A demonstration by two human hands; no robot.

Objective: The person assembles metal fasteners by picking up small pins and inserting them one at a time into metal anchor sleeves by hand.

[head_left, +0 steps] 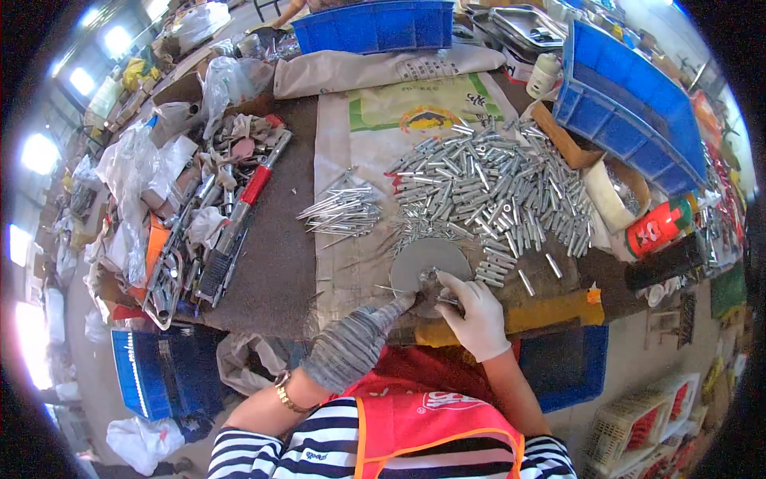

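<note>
My left hand [355, 343], in a grey knitted glove, reaches in to a round grey disc [411, 259] at the table's near edge. Its fingers are closed, and a thin metal pin [383, 287] shows beside their tips; whether they hold it is unclear. Over the disc's right side my right hand [477, 321], in a white glove, pinches a small shiny metal part [448, 301], mostly hidden by the fingers. Beyond the disc spreads a heap of silvery metal sleeves [487, 180]. Left of that heap lies a bunch of long thin pins [343, 211].
Tools and plastic bags crowd a tray [211, 275] on the left. Blue bins stand at the back [375, 30] and right [630, 104]. A red can [658, 227] lies near the right edge. A printed sack [335, 136] covers the tabletop's middle.
</note>
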